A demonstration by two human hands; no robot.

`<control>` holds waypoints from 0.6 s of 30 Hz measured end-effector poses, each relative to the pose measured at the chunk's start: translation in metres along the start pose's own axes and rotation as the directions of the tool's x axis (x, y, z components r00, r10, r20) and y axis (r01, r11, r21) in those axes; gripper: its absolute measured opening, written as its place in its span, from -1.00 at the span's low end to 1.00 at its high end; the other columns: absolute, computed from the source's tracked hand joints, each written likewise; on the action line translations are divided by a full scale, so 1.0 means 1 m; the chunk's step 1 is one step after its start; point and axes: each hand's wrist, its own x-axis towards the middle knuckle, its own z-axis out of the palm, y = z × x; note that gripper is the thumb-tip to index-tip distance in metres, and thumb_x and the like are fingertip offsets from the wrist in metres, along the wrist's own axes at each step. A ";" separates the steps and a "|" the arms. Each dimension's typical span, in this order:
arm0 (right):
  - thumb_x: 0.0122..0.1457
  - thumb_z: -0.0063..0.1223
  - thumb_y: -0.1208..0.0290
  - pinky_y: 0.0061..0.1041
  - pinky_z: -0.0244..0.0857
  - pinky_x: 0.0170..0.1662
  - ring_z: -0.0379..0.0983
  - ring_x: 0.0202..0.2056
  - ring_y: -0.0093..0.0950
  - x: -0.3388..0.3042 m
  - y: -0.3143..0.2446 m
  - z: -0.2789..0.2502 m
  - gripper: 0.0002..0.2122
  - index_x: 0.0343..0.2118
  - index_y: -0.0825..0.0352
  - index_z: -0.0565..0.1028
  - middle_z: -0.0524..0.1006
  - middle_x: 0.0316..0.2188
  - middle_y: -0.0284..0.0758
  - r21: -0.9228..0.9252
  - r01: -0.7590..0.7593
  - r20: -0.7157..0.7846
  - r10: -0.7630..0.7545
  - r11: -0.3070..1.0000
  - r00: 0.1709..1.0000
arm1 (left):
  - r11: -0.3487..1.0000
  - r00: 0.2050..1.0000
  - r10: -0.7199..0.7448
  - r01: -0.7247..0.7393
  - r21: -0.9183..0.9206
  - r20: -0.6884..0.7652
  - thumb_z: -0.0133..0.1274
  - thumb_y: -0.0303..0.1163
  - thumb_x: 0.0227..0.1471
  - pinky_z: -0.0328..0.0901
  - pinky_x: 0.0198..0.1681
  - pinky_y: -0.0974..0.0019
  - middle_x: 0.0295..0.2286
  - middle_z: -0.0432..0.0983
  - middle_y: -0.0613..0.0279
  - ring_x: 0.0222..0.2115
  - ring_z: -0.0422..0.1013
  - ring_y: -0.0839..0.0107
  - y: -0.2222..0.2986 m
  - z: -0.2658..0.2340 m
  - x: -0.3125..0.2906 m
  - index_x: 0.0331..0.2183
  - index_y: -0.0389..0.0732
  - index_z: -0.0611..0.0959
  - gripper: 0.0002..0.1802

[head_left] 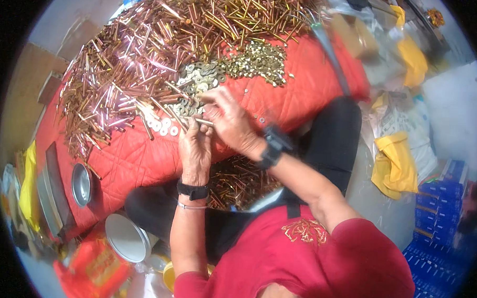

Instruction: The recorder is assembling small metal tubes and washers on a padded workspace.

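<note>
My left hand [195, 150] is closed around a thin brass-coloured metal rod [203, 121], which points right toward my other hand. Just beyond it, my right hand [226, 117] is bent over the washers, its fingers curled together and slightly blurred. Whatever those fingers hold, if anything, is hidden. Flat metal washers [190, 102] lie in a small pile by my fingertips, with several white washers [164, 127] to the left. Small brass-coloured nuts or sleeves [258, 64] are heaped to the right of the washers.
A large mound of copper-coloured rods [142, 56] covers the far part of the red quilted cover [122, 158]. More rods [234, 183] lie between my legs. A metal bowl [81, 184] stands at left, above a round white lid [126, 238]. Blue boxes [440, 208] are stacked at right near yellow bags [395, 165].
</note>
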 end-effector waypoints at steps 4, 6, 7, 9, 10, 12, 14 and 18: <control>0.08 0.05 0.45 -0.27 0.33 -0.31 0.44 -0.37 -0.17 0.014 0.023 -0.084 -0.91 -0.38 0.33 0.45 0.47 -0.43 -0.18 -0.451 0.083 -0.025 -0.105 0.889 0.994 | 0.995 0.995 -0.099 0.099 -0.027 -0.015 -0.07 -0.29 0.18 0.21 -0.52 0.49 -0.51 0.36 0.34 -0.58 0.24 0.59 0.013 -0.008 0.000 -0.21 -0.28 0.46 -0.75; 0.05 0.08 0.43 -0.24 0.34 -0.34 0.44 -0.38 -0.14 0.014 0.042 -0.120 -0.87 -0.38 0.33 0.41 0.45 -0.44 -0.17 -0.720 0.032 -0.037 -0.084 0.693 0.996 | 0.988 0.988 -0.148 0.149 -0.045 0.035 -0.08 -0.24 0.19 0.18 -0.56 0.49 -0.57 0.34 0.37 -0.64 0.21 0.58 0.018 -0.010 0.004 -0.23 -0.29 0.47 -0.71; 0.02 0.12 0.44 -0.22 0.32 -0.35 0.43 -0.38 -0.13 0.014 0.044 -0.126 -0.85 -0.39 0.34 0.41 0.45 -0.45 -0.16 -0.756 0.031 -0.023 -0.074 0.654 0.997 | 0.994 0.994 -0.107 0.107 0.008 -0.023 -0.10 -0.18 0.18 0.14 -0.60 0.49 -0.64 0.28 0.40 -0.67 0.17 0.58 0.019 -0.005 0.003 -0.24 -0.28 0.48 -0.68; -0.01 0.14 0.47 -0.19 0.29 -0.35 0.41 -0.39 -0.10 0.015 0.049 -0.129 -0.84 -0.40 0.35 0.39 0.44 -0.46 -0.14 -0.805 0.062 0.016 -0.083 0.591 0.996 | 0.988 0.989 -0.142 0.144 -0.056 0.044 -0.11 -0.19 0.19 0.10 -0.62 0.50 -0.63 0.25 0.39 -0.67 0.14 0.57 0.023 -0.006 0.001 -0.20 -0.28 0.47 -0.67; -0.01 0.13 0.48 -0.17 0.29 -0.36 0.41 -0.39 -0.09 0.016 0.052 -0.128 -0.84 -0.40 0.35 0.38 0.43 -0.45 -0.14 -0.817 0.094 0.044 -0.101 0.568 0.994 | 0.983 0.984 -0.159 0.165 -0.085 0.079 -0.12 -0.19 0.20 0.08 -0.63 0.51 -0.62 0.23 0.38 -0.67 0.13 0.57 0.025 -0.006 0.000 -0.18 -0.27 0.46 -0.67; 0.00 0.10 0.48 -0.17 0.31 -0.35 0.42 -0.38 -0.09 0.019 0.058 -0.126 -0.85 -0.39 0.34 0.37 0.43 -0.44 -0.16 -0.858 0.138 0.099 -0.104 0.495 0.990 | 0.977 0.978 -0.183 0.192 -0.092 0.102 -0.14 -0.16 0.21 0.04 -0.65 0.52 -0.63 0.19 0.40 -0.70 0.07 0.60 0.023 -0.007 -0.001 -0.15 -0.24 0.47 -0.66; 0.01 0.07 0.48 -0.18 0.35 -0.33 0.45 -0.36 -0.12 0.023 0.064 -0.126 -0.88 -0.39 0.32 0.38 0.43 -0.44 -0.18 -0.906 0.167 0.151 -0.071 0.388 0.986 | 0.967 0.969 -0.221 0.232 -0.102 0.110 -0.14 -0.14 0.21 0.03 -0.65 0.53 -0.63 0.18 0.40 -0.70 0.06 0.60 0.022 -0.006 -0.003 -0.14 -0.22 0.47 -0.65; 0.02 0.01 0.56 -0.29 0.37 -0.30 0.44 -0.40 -0.20 0.023 0.038 -0.104 -0.89 -0.36 0.35 0.42 0.43 -0.42 -0.18 -0.764 0.211 0.186 -0.105 0.610 0.977 | 0.953 0.945 -0.277 0.293 -0.075 0.175 -0.07 -0.22 0.17 0.02 -0.71 0.55 -0.66 0.20 0.44 -0.74 0.08 0.65 0.023 0.005 -0.006 -0.21 -0.22 0.50 -0.72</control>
